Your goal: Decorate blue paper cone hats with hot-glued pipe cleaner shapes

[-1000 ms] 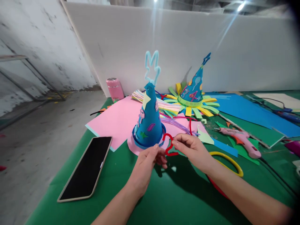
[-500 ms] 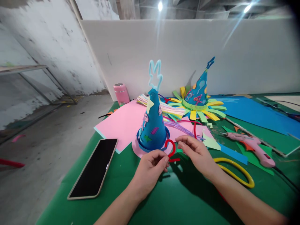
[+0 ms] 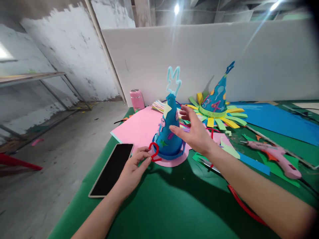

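Pinched in my left hand (image 3: 136, 169) is a red pipe cleaner (image 3: 156, 153) bent like the figure 2, held by the lower left of a blue cone party hat (image 3: 166, 137). The hat stands upright on a round pink base (image 3: 171, 162) and carries stickers and a green star. A light-blue pipe-cleaner shape (image 3: 174, 79) rises from its tip. My right hand (image 3: 194, 129) is open at the hat's right side, thumb in front of the cone and fingers spread; whether it touches the hat I cannot tell.
A phone (image 3: 112, 171) lies at the left table edge, beside pink paper (image 3: 136, 127). Behind stands a second blue hat (image 3: 214, 99) with a yellow-green fringe. At right lie a pink glue gun (image 3: 276, 154), blue sheets (image 3: 276, 119) and scissors (image 3: 209, 164), partly under my right arm.
My left hand has carried the red pipe cleaner left, to the hat's lower left. My right hand has left the pipe cleaner's side, risen to the hat and spread its fingers.
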